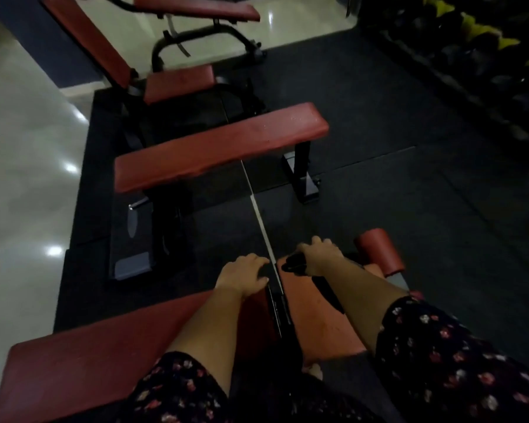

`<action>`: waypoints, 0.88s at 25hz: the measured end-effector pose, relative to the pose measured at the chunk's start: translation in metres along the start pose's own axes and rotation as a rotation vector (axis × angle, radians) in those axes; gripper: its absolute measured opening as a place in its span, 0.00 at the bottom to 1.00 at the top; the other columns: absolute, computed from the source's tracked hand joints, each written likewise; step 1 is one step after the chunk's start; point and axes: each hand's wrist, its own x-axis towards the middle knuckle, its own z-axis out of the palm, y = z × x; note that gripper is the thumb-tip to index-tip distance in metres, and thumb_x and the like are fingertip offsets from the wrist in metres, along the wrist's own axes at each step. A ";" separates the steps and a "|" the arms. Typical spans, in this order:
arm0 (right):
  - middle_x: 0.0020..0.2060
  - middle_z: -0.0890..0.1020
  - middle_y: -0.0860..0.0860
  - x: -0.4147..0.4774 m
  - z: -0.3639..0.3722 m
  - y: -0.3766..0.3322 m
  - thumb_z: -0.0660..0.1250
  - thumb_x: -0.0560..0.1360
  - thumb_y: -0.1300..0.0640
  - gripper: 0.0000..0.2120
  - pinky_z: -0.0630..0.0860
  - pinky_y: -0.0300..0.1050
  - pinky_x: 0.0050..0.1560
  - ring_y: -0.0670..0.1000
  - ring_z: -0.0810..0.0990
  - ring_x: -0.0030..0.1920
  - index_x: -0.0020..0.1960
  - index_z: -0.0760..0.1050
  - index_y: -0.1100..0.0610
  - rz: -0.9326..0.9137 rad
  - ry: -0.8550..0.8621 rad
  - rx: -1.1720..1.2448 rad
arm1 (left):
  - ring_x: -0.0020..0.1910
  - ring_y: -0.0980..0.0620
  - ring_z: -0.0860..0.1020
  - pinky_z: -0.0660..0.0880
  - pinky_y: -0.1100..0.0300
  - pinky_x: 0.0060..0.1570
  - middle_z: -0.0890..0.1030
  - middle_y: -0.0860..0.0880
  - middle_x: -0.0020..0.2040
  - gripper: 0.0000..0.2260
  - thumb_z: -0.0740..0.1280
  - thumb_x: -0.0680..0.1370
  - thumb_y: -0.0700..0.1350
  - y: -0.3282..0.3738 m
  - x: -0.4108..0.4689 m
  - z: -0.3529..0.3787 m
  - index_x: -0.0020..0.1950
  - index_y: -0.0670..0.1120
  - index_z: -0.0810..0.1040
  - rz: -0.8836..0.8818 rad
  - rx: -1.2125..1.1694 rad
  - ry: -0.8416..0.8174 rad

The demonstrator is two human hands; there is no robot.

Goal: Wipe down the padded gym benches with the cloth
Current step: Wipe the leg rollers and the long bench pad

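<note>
Where the right hand [319,254] holds the dark cloth [295,265] bunched in its grip at the surface's [74,361] far edge, left hand [245,274] resting open, a dangling tail may snag in the pad gap [280,312]

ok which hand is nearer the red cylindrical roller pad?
Right. The right hand, holding a dark cloth, is left of the red cylindrical roller pad; left hand lies farther left.

Red bench pads [220,145] look like smooth, faintly shiny vinyl on black metal frames [301,175]. The dark floor mat [394,215] is matt, the pale floor [22,184] glossy.
</note>
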 end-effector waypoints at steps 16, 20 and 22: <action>0.63 0.69 0.62 0.048 0.168 0.100 0.69 0.72 0.48 0.40 0.75 0.59 0.55 0.65 0.71 0.61 0.77 0.51 0.40 0.629 0.335 0.703 | 0.79 0.47 0.53 0.51 0.50 0.77 0.57 0.48 0.80 0.26 0.57 0.83 0.48 -0.041 0.126 0.178 0.80 0.47 0.56 -0.058 0.057 -0.075; 0.71 0.62 0.64 0.073 0.179 0.142 0.68 0.74 0.54 0.39 0.65 0.58 0.65 0.66 0.64 0.68 0.78 0.52 0.42 0.778 0.509 0.658 | 0.80 0.47 0.46 0.42 0.46 0.77 0.48 0.48 0.81 0.26 0.51 0.84 0.51 -0.058 0.136 0.222 0.81 0.47 0.50 -0.091 0.166 -0.170; 0.74 0.60 0.62 0.076 0.194 0.159 0.69 0.74 0.55 0.37 0.67 0.61 0.64 0.66 0.63 0.68 0.77 0.56 0.41 0.603 0.444 0.487 | 0.80 0.47 0.50 0.44 0.44 0.76 0.53 0.47 0.81 0.26 0.51 0.83 0.53 -0.066 0.141 0.242 0.81 0.47 0.55 -0.084 0.131 -0.112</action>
